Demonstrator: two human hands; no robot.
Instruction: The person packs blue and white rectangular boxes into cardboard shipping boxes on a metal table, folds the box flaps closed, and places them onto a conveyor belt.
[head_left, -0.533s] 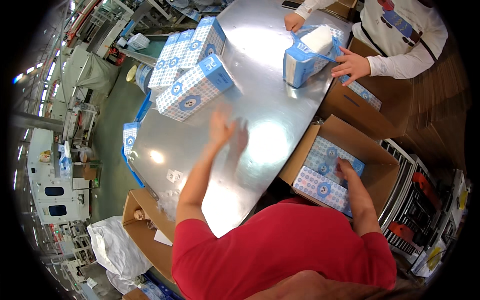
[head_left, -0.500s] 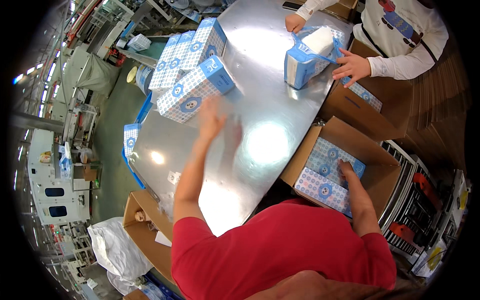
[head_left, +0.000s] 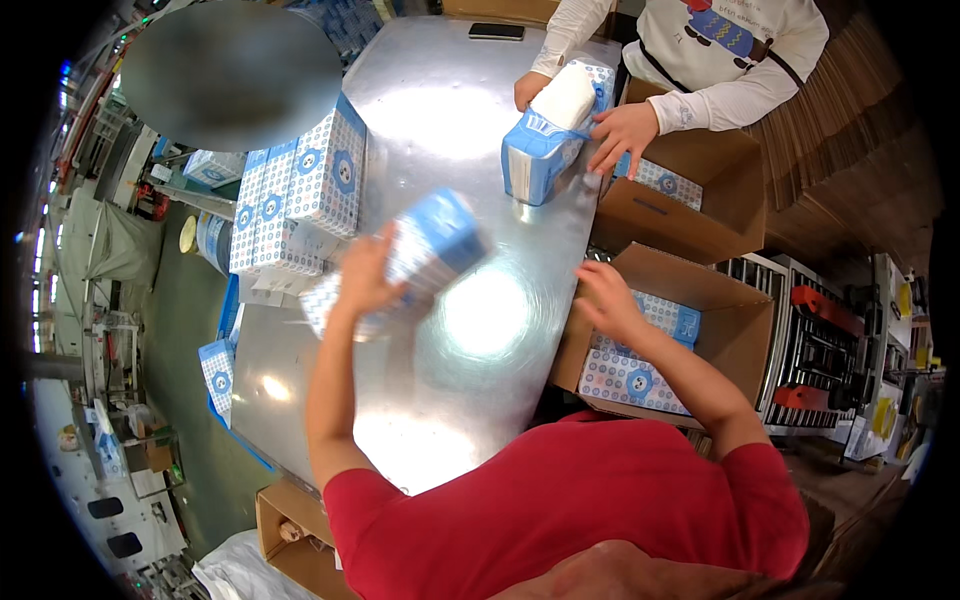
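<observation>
From where I stand, the person in the red short-sleeved top is leaning over a shiny silver metal table (head_left: 470, 385). The left hand (head_left: 366, 276) has its fingers closed round the near part of a long blue-and-white patterned pack (head_left: 428, 252), which is tilted above the tabletop and blurred, its solid blue end pointing away to the right. I cannot tell whether any corner of it touches the metal. Just beyond, at the table's left edge, similar white packs with blue badges (head_left: 328, 172) stand side by side in a close group.

The right hand (head_left: 612, 304) holds nothing; its fingers are open and spread over the table-side edge of an open brown cardboard box (head_left: 725, 290). Inside that box lie two more patterned packs (head_left: 630, 378), one beside the other, below the right wrist and forearm.

Across the table, a co-worker in a white long-sleeved top has both hands at an opened blue plastic pack (head_left: 540, 160), with a thick white wad showing at its top. One hand (head_left: 530, 90) is at the pack's left side, and the other hand (head_left: 624, 132) is on its right, fingers spread. Next to that person sits a second open brown carton (head_left: 690, 232) with a patterned pack in it. A flat black phone (head_left: 497, 32) lies near the table's far edge, and a roller conveyor (head_left: 785, 335) runs to the right of the boxes
</observation>
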